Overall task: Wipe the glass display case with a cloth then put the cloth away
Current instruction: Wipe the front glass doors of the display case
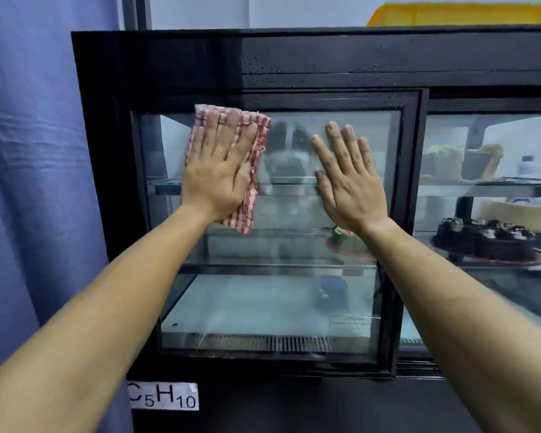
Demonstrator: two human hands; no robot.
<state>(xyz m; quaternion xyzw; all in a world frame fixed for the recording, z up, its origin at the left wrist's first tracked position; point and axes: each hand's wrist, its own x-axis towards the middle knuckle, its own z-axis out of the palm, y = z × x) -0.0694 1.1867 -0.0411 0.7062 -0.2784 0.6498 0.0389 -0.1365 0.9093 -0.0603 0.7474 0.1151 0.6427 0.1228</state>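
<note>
On the display case (pixel 310 57) glass | our left hand (pixel 217 170) presses the cloth (pixel 247 210) flat, fingers straight | right hand (pixel 349 182) open, bracing | cloth looks soft, light; pinch an edge.

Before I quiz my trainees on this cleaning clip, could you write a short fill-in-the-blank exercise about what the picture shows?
1. The left hand presses a red-and-white checked ____ flat against the glass door.
2. The right hand rests on the glass with its fingers ____.
3. The chocolate cake sits behind the pane to the ____ of the hands.
4. The white label below the door reads C5H____.

Missing words: cloth; straight; right; 10
</note>
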